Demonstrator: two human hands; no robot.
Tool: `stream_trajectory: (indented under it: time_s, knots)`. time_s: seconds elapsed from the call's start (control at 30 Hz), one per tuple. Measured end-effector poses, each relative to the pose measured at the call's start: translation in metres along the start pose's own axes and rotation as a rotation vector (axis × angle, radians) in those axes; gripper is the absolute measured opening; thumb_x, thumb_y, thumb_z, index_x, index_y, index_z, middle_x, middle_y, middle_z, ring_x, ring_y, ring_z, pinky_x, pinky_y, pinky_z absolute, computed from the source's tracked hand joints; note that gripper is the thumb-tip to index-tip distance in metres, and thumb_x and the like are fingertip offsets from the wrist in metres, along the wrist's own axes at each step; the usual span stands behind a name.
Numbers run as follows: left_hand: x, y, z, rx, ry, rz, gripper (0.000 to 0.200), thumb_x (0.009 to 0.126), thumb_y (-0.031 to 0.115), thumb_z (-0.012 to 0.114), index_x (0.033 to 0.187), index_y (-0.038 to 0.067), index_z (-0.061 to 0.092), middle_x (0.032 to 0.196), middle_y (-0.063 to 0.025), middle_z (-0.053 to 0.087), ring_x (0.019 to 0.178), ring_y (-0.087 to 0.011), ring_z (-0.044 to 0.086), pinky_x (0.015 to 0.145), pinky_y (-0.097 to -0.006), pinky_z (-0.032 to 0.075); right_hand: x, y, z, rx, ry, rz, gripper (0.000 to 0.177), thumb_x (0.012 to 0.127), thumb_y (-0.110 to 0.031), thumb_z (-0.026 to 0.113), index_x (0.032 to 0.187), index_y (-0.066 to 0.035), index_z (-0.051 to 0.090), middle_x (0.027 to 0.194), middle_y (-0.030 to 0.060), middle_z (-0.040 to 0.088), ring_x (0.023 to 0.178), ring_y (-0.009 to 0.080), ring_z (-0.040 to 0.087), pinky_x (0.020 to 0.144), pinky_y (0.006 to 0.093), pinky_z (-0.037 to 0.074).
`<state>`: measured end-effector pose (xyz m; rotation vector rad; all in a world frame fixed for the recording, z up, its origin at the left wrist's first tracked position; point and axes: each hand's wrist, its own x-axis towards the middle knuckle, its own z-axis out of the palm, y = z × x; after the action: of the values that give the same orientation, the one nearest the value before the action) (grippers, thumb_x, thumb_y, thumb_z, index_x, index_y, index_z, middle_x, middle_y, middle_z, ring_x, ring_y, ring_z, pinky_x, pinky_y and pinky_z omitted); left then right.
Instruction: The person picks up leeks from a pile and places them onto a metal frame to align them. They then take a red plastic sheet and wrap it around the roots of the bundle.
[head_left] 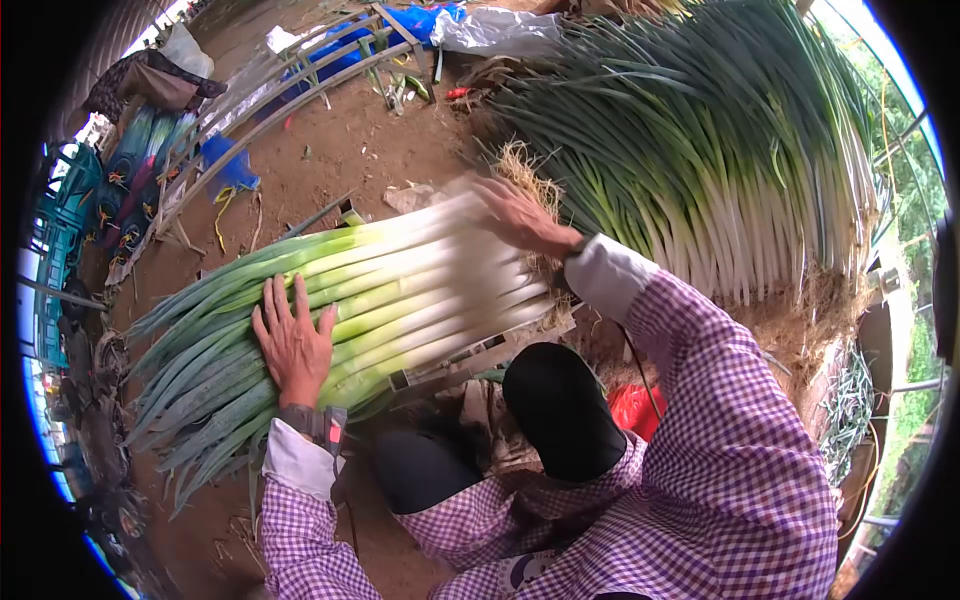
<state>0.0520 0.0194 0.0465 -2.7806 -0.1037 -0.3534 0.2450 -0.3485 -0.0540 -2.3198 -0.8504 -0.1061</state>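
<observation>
A bundle of large green onions (400, 265) lies side by side on a low metal frame (470, 362), green leaves to the left and white stalks to the right. My left hand (295, 335) rests flat on the green part, fingers spread. Over the white ends at the far right of the bundle is my right hand (525, 218), its fingers stretched out and partly smeared by motion. Pale stringy roots (528, 175) show just beyond it. Neither hand is wrapped around a stalk.
A big heap of green onions (690, 150) lies at the upper right, roots toward me. A bamboo rack (270, 105) stands at the upper left, with teal crates (65, 250) at the far left. A red plastic bag (637, 408) is beside my knee (562, 410).
</observation>
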Motion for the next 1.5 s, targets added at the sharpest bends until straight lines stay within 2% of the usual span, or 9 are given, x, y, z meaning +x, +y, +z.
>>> stream_trajectory:
  time_s: [0.1,0.37,0.43,0.5,0.6,0.7,0.87,1.03,1.5]
  knots:
    - [0.001,0.001,0.005,0.01,0.0,0.007,0.069,0.1,0.051,0.055,0.153,0.009,0.045,0.16,-0.0169,0.039,0.151,-0.0312,0.031,0.121,-0.0529,0.023,-0.056,-0.037,0.01,-0.439,-0.029,0.088,0.07,0.104,-0.042,0.051,0.159,-0.004,0.029,0.165,0.0219,0.028,0.155,0.0377,0.024,0.125,0.051,0.023]
    - [-0.003,0.0,0.003,0.054,-0.007,0.007,0.066,0.102,0.051,0.053,0.155,0.013,0.043,0.161,-0.0146,0.038,0.151,-0.0301,0.031,0.12,-0.0529,0.026,-0.057,-0.017,0.017,-0.336,-0.065,0.042,0.066,0.1,-0.025,0.049,0.161,-0.008,0.028,0.167,0.0187,0.025,0.154,0.0358,0.027,0.126,0.0486,0.022]
    - [-0.003,-0.002,0.009,0.074,0.026,0.022,0.067,0.102,0.054,0.051,0.154,0.013,0.045,0.161,-0.015,0.039,0.15,-0.03,0.033,0.119,-0.0531,0.026,-0.055,-0.012,0.005,-0.102,0.04,-0.025,0.07,0.096,-0.036,0.065,0.155,-0.007,0.04,0.16,0.0198,0.037,0.147,0.0384,0.039,0.119,0.0506,0.034]
    - [-0.005,-0.002,0.014,0.082,0.014,0.017,0.065,0.102,0.053,0.05,0.154,0.013,0.044,0.161,-0.0147,0.038,0.15,-0.0299,0.032,0.119,-0.0531,0.026,-0.068,-0.015,-0.023,0.379,-0.045,0.257,0.062,0.095,-0.036,0.069,0.145,-0.003,0.052,0.145,0.0235,0.054,0.132,0.0414,0.054,0.108,0.0519,0.045]
    - [-0.003,0.001,0.006,0.085,-0.007,0.007,0.065,0.103,0.052,0.051,0.154,0.013,0.044,0.161,-0.0148,0.038,0.15,-0.0299,0.032,0.119,-0.0526,0.026,-0.111,-0.021,-0.048,0.081,0.328,0.194,0.039,0.1,-0.026,0.064,0.129,0.001,0.064,0.126,0.0173,0.068,0.118,0.031,0.065,0.103,0.0417,0.052]
    - [-0.002,0.0,0.009,0.097,0.005,0.022,0.065,0.103,0.052,0.051,0.154,0.013,0.044,0.161,-0.0147,0.038,0.15,-0.0298,0.032,0.119,-0.0525,0.027,-0.17,-0.015,-0.043,0.676,0.394,0.772,0.038,0.102,-0.03,0.064,0.126,0.0,0.066,0.116,0.0115,0.071,0.102,0.0254,0.069,0.089,0.0395,0.056]
    - [-0.001,0.0,0.009,0.108,-0.002,0.039,0.063,0.104,0.048,0.053,0.155,0.013,0.043,0.16,-0.0143,0.039,0.15,-0.0306,0.033,0.119,-0.0511,0.027,-0.237,0.022,0.025,1.078,0.246,0.899,0.034,0.103,-0.026,0.062,0.127,-0.002,0.064,0.106,0.0078,0.072,0.092,0.0212,0.068,0.079,0.0368,0.056]
    - [-0.001,-0.005,0.017,0.108,0.022,0.079,0.063,0.104,0.045,0.053,0.156,0.013,0.041,0.16,-0.0139,0.038,0.15,-0.031,0.032,0.119,-0.0508,0.027,-0.263,0.099,0.138,1.75,0.415,1.025,0.044,0.101,-0.022,0.06,0.14,-0.004,0.052,0.109,0.012,0.07,0.094,0.0237,0.071,0.082,0.0396,0.057]
    - [-0.001,0.0,0.004,0.051,-0.03,0.05,0.069,0.099,0.041,0.06,0.158,0.011,0.037,0.161,-0.0172,0.035,0.15,-0.0349,0.031,0.12,-0.0534,0.025,-0.262,0.122,0.137,1.691,0.339,1.165,0.045,0.1,-0.015,0.06,0.143,-0.003,0.05,0.116,0.0128,0.069,0.101,0.0241,0.069,0.085,0.0402,0.057]
